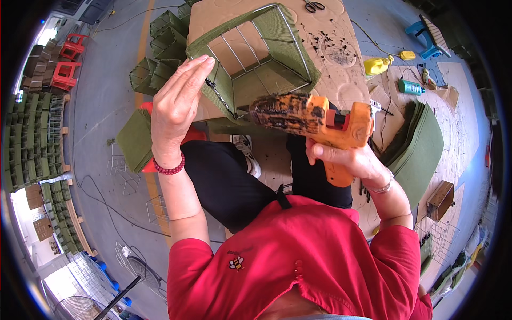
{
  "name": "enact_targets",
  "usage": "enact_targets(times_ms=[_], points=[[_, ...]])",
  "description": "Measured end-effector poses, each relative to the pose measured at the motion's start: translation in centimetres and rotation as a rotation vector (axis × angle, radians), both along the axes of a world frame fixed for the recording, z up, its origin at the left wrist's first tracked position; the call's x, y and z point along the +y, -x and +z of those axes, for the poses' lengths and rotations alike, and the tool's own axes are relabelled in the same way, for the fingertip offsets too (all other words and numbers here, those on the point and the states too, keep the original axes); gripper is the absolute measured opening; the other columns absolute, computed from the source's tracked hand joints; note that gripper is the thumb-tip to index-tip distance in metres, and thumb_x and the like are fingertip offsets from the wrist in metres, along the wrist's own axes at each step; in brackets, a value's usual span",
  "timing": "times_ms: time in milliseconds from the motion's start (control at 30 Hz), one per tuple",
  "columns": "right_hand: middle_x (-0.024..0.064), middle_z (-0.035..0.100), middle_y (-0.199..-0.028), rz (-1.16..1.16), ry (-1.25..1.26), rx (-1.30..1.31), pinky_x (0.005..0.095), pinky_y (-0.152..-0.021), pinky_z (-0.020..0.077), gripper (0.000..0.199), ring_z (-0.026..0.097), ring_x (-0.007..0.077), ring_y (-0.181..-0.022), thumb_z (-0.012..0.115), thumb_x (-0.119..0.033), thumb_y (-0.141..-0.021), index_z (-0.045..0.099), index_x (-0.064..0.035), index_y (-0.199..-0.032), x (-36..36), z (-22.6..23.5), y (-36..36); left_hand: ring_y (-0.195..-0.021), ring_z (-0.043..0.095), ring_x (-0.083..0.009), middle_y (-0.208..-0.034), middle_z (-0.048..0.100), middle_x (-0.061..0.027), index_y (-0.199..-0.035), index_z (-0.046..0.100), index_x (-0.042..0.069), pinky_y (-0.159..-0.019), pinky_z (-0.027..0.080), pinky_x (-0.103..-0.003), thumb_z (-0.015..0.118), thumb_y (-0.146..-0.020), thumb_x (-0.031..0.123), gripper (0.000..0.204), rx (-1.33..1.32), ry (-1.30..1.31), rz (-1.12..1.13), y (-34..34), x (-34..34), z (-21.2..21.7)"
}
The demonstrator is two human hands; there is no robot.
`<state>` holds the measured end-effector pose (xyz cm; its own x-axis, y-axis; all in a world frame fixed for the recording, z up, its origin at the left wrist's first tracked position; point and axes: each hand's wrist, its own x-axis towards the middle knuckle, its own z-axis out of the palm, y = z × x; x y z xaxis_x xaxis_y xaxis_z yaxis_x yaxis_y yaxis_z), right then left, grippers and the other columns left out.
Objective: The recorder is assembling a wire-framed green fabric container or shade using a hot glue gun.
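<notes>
My right hand (pixel 346 160) is wrapped round the handle of an orange hot glue gun (pixel 341 120), its front part crusted with dark residue. The gun's nozzle points left, close to the near corner of a green fabric basket (pixel 290 69) with a wire frame. This basket lies tilted on the cardboard-covered table, its inside showing wires and brown board. Along its left panel runs a dark line of glue (pixel 220 92). My left hand (pixel 178 101) is at that panel's outer edge, fingers stretched out and side by side; its thumb is hidden.
Black scissors (pixel 314 6) and dark scraps (pixel 336 50) lie on the cardboard tabletop (pixel 213 21). To the right are stacked green sheets (pixel 416 138), a yellow bottle (pixel 376 65) and a teal bottle (pixel 410 87). Green baskets (pixel 165 32) and red stools (pixel 65 74) stand on the left.
</notes>
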<state>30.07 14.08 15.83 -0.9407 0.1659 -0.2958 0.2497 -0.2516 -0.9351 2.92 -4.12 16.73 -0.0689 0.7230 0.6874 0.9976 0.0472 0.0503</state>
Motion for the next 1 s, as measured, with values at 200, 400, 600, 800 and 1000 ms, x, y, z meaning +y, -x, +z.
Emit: enact_targets(times_ms=[200, 400, 600, 800, 1000], points=[[0.0011, 0.063, -0.087, -0.057, 0.044, 0.160, 0.0274, -0.072, 0.0490, 0.020, 0.061, 0.0103, -0.078, 0.071, -0.017, -0.092, 0.063, -0.0029, -0.104, -0.6, -0.6, 2.4, -0.106, 0.068, -0.0296, -0.111, 0.071, -0.0123, -0.120, 0.067, 0.004, -0.094, 0.057, -0.041, 0.063, -0.072, -0.018, 0.054, -0.017, -0.009, -0.017, -0.2, 0.0, 0.0], [0.0021, 0.063, -0.090, -0.095, 0.157, 0.185, 0.0285, -0.070, 0.0495, 0.032, 0.062, 0.0104, -0.076, 0.071, -0.017, -0.092, 0.057, -0.0016, -0.116, -1.2, -1.5, 4.3, -0.106, 0.068, -0.0307, -0.111, 0.071, -0.0135, -0.122, 0.066, 0.003, -0.095, 0.057, -0.042, 0.061, -0.070, -0.021, 0.057, -0.023, 0.013, -0.003, 0.0, -0.3, -0.2], [0.0018, 0.063, -0.090, -0.095, 0.144, 0.154, 0.0288, -0.070, 0.0498, 0.034, 0.061, 0.0103, -0.075, 0.071, -0.020, -0.092, 0.057, -0.0021, -0.117, -1.1, -1.7, 4.3, -0.107, 0.068, -0.0310, -0.112, 0.070, -0.0142, -0.123, 0.066, 0.003, -0.096, 0.056, -0.042, 0.059, -0.069, -0.022, 0.060, -0.028, 0.015, -0.012, -0.2, -0.1, -0.1], [0.0008, 0.062, -0.088, -0.092, 0.148, 0.141, 0.0285, -0.071, 0.0498, 0.029, 0.061, 0.0106, -0.076, 0.071, -0.021, -0.093, 0.060, -0.0024, -0.112, -1.1, -1.8, 3.6, -0.111, 0.068, -0.0295, -0.113, 0.072, -0.0120, -0.122, 0.065, 0.001, -0.098, 0.054, -0.040, 0.053, -0.066, -0.026, 0.063, -0.045, 0.016, -0.012, -0.1, 0.1, -0.2], [0.0013, 0.062, -0.087, -0.096, 0.212, 0.215, 0.0287, -0.073, 0.0504, 0.019, 0.061, 0.0117, -0.078, 0.070, -0.016, -0.092, 0.062, -0.0034, -0.104, -0.3, -1.7, 1.7, -0.108, 0.068, -0.0312, -0.111, 0.071, -0.0137, -0.122, 0.066, 0.002, -0.096, 0.056, -0.042, 0.058, -0.070, -0.022, 0.058, -0.055, 0.015, 0.004, -0.1, -0.1, 0.0]])
